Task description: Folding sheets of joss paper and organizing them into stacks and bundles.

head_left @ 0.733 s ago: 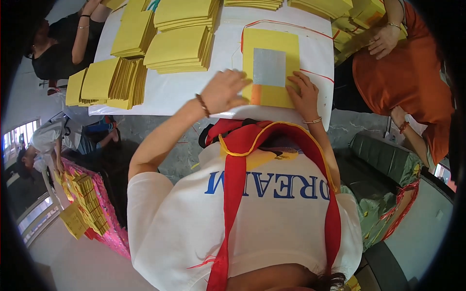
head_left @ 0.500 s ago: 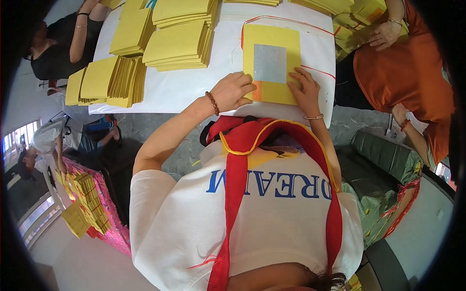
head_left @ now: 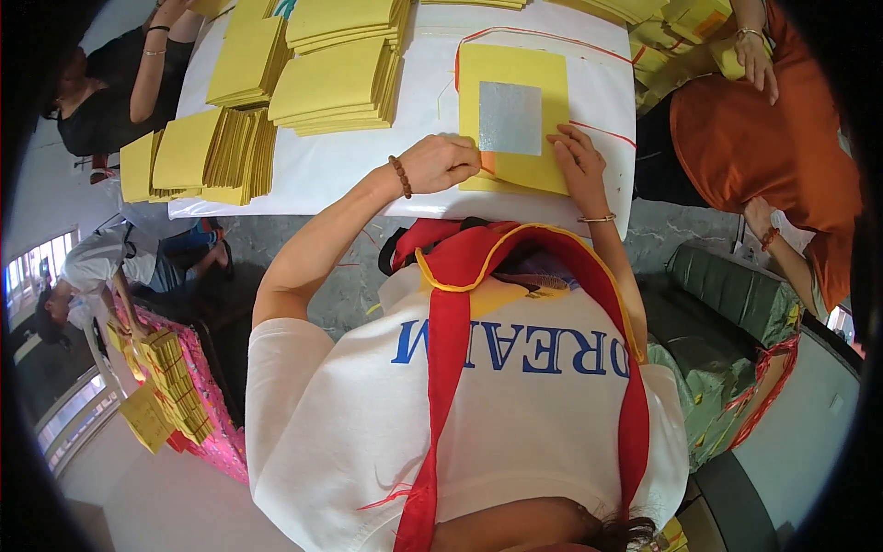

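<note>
A stack of yellow paper sheets [head_left: 513, 66] lies at the near edge of the white-covered table, with a silvery square [head_left: 510, 118] on its top. My left hand [head_left: 449, 163], a beaded bracelet at its wrist, is closed in a pinch at the lower left corner of the top sheet, beside a small orange patch [head_left: 487, 162]. That corner looks slightly raised from the paper beneath. On the opposite side my right hand [head_left: 579, 161] rests against the right edge, fingers stretched out and holding nothing.
Piles of folded yellow paper [head_left: 331, 83] stand on the white table [head_left: 428, 110] to the left. Red string [head_left: 552, 37] runs behind the stack. A person in orange [head_left: 754, 138] is at the right, another in black [head_left: 110, 106] at the left. Green-wrapped bundles [head_left: 727, 294] sit lower right.
My left hand has drawn its fingers into a pinch at the sheet's corner, which now lifts a little. My right hand barely moved. The person in orange has lowered a hand.
</note>
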Tool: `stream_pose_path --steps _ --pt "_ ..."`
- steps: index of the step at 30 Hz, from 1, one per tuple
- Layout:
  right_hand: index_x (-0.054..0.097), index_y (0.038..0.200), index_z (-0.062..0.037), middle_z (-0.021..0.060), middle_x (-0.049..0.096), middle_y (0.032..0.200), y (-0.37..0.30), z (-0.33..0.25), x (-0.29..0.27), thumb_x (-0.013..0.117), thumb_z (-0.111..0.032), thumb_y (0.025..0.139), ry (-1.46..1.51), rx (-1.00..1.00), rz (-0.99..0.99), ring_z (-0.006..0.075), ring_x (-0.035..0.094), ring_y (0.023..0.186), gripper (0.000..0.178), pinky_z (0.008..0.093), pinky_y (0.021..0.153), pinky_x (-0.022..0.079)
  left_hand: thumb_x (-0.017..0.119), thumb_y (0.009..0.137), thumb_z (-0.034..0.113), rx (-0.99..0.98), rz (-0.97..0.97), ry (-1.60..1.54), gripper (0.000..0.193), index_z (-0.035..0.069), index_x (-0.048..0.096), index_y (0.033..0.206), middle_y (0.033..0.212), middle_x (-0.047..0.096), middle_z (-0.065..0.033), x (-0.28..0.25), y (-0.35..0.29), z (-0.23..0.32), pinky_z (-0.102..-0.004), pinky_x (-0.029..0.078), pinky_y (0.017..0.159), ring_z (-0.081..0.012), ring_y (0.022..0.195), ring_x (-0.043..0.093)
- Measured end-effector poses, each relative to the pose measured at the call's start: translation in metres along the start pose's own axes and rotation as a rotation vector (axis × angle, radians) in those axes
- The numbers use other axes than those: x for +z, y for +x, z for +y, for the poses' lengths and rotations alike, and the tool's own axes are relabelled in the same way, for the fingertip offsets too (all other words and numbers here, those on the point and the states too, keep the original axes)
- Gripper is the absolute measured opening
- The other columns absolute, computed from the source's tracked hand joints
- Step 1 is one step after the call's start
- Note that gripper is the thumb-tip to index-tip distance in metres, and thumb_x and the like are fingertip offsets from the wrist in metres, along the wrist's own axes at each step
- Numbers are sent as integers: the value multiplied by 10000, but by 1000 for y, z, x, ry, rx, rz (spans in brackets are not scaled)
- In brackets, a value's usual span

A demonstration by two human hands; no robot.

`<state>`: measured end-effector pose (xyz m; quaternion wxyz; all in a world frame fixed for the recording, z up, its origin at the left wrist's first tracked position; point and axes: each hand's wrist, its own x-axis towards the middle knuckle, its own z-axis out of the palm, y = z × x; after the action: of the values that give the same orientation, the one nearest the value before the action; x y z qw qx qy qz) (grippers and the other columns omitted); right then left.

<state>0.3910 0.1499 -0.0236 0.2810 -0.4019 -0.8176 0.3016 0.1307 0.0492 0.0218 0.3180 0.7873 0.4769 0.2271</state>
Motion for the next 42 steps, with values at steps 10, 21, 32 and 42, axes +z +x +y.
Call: stream_pose_path --steps 10,21,32,42 --pt "676 984 -69 35 573 1155 1 1 -4 386 -296 939 294 73 -34 159 539 1024 371 299 922 328 534 796 96 -110 -25 -213 105 -2 572 797 741 556 -80 1 3 -15 -308 433 620 -200 678 539" --pt "596 1157 -127 43 441 1344 -4 21 -15 435 -361 902 436 82 -243 183 351 1263 381 347 1047 135 537 851 150 -427 -67 -663 148 20 605 830 715 537 17 -3 6 -14 -200 420 567 -51 615 486" --pt "640 1075 -164 -1 492 1312 -7 17 -14 641 -230 773 72 -12 -178 130 467 1146 310 349 964 199 641 805 259 -453 -74 -673 262 48 615 956 829 557 -16 -21 5 -6 -251 431 667 -110 765 508" --pt "665 996 -140 68 539 1244 0 -2 -19 617 -108 750 326 -63 -60 215 485 1154 253 381 924 304 588 692 33 -1 313 478 466 205 592 1124 1146 547 -58 -2 6 -19 -378 368 877 -252 1079 467"
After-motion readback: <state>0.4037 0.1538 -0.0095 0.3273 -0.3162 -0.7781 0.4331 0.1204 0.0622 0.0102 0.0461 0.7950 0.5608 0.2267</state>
